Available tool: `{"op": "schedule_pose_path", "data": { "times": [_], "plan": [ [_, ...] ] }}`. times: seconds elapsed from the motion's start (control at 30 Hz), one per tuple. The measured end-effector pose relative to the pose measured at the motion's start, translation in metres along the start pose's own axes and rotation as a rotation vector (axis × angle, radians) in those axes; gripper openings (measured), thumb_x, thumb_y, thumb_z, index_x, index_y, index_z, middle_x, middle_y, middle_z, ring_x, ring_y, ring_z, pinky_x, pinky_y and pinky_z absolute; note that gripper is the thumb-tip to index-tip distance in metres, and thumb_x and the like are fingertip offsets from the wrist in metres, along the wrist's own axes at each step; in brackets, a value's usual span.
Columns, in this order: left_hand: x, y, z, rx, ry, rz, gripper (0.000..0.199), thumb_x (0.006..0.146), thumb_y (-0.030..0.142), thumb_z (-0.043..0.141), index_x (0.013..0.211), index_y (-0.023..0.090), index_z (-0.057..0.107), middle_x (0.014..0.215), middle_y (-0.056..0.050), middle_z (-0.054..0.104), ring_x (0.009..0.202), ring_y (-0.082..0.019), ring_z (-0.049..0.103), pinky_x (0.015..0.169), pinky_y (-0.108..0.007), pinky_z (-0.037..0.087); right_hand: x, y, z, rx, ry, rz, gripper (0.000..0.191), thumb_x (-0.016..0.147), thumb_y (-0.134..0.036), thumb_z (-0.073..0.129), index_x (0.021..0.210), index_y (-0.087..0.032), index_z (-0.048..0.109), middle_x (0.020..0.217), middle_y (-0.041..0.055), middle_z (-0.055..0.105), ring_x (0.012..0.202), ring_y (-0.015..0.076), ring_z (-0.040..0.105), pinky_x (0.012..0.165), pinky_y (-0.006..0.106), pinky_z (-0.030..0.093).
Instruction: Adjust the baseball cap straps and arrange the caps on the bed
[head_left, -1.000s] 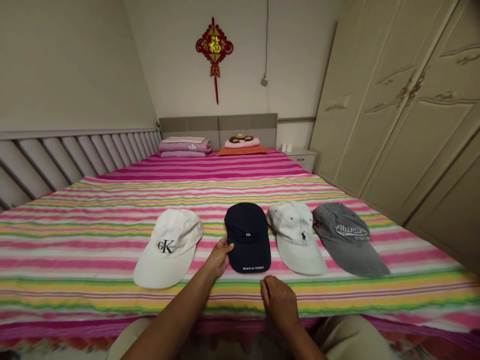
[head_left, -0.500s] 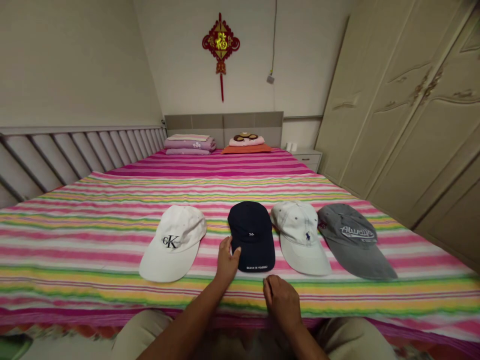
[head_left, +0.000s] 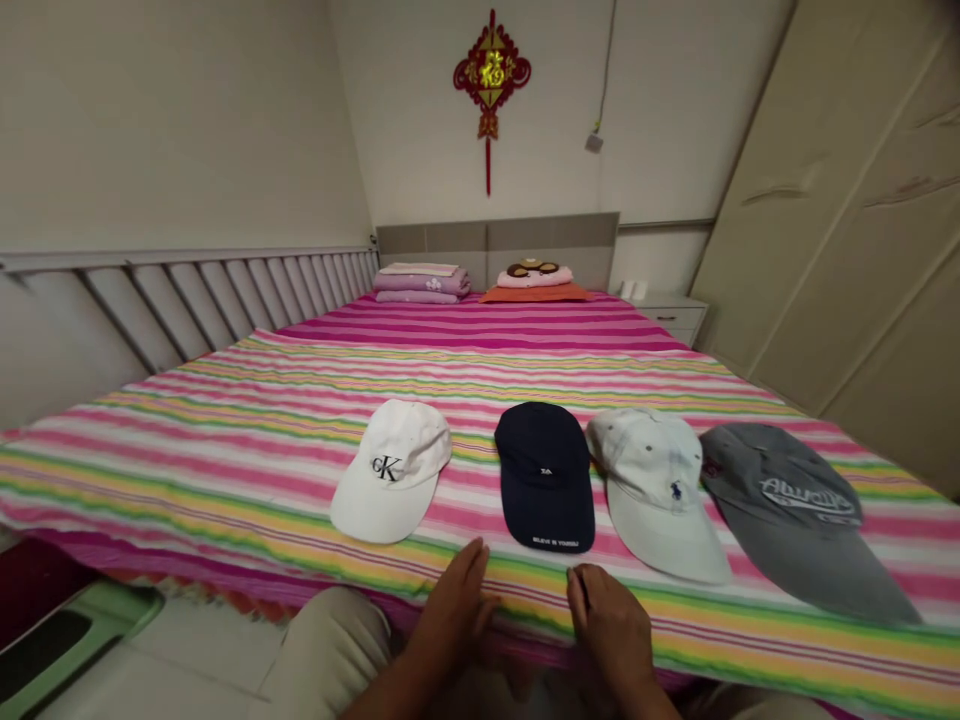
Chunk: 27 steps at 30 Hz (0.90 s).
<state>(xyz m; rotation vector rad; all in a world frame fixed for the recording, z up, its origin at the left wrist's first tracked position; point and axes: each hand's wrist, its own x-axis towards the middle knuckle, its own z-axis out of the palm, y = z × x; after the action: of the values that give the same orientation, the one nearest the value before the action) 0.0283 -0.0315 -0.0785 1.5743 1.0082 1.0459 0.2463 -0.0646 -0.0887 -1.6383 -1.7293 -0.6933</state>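
Observation:
Several baseball caps lie in a row on the striped bedspread (head_left: 247,440). At the left is a white cap (head_left: 397,470) with a CK mark. A navy cap (head_left: 544,478) lies right of it, lettering along its brim edge. Then come a pale cap (head_left: 660,495) with a small dark emblem and a grey cap (head_left: 802,515) with white lettering. My left hand (head_left: 456,605) is open, fingers stretched, in front of the gap between the white and navy caps, touching neither. Just before the navy brim, my right hand (head_left: 613,630) is closed with its fingers curled; nothing shows in it.
Folded purple bedding (head_left: 421,284) and a pink and orange stack (head_left: 534,282) lie by the headboard (head_left: 555,240). A white rail (head_left: 225,290) runs along the left. At the right stand a nightstand (head_left: 679,315) and a wardrobe (head_left: 825,270). A green stool (head_left: 97,640) is at lower left.
My left hand has come off the navy cap and drawn back toward me. My right hand stays curled near the brim. The view has turned left, so everything sits further right.

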Motion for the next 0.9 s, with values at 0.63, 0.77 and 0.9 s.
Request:
{"op": "schedule_pose_path", "data": {
  "times": [0.63, 0.77, 0.9],
  "plan": [
    [0.021, 0.022, -0.116, -0.77, 0.681, -0.432, 0.014, 0.074, 0.008, 0.056, 0.087, 0.014, 0.058, 0.075, -0.005, 0.067, 0.065, -0.015, 0.064, 0.061, -0.028, 0.055, 0.001, 0.0, -0.001, -0.037, 0.003, -0.041, 0.029, 0.088, -0.025, 0.038, 0.063, -0.019, 0.052, 0.05, -0.0006, 0.051, 0.049, 0.0142, 0.048, 0.053, 0.027, 0.026],
    [0.023, 0.019, -0.118, -0.784, 0.699, -0.359, 0.025, 0.073, 0.003, 0.054, 0.094, 0.015, 0.059, 0.076, -0.004, 0.068, 0.066, -0.015, 0.065, 0.062, -0.029, 0.055, 0.0, 0.001, 0.0, -0.033, -0.007, -0.037, 0.028, 0.087, -0.025, 0.038, 0.063, -0.019, 0.051, 0.05, -0.001, 0.051, 0.048, 0.0144, 0.048, 0.053, 0.027, 0.026],
    [0.019, 0.017, -0.125, -0.785, 0.734, -0.28, 0.033, 0.073, 0.002, 0.053, 0.101, 0.018, 0.059, 0.078, -0.004, 0.069, 0.067, -0.014, 0.065, 0.063, -0.028, 0.055, -0.001, 0.002, 0.001, -0.021, -0.016, -0.031, 0.027, 0.087, -0.025, 0.038, 0.064, -0.019, 0.051, 0.05, -0.0011, 0.051, 0.048, 0.0145, 0.048, 0.053, 0.027, 0.026]
  ]
}}
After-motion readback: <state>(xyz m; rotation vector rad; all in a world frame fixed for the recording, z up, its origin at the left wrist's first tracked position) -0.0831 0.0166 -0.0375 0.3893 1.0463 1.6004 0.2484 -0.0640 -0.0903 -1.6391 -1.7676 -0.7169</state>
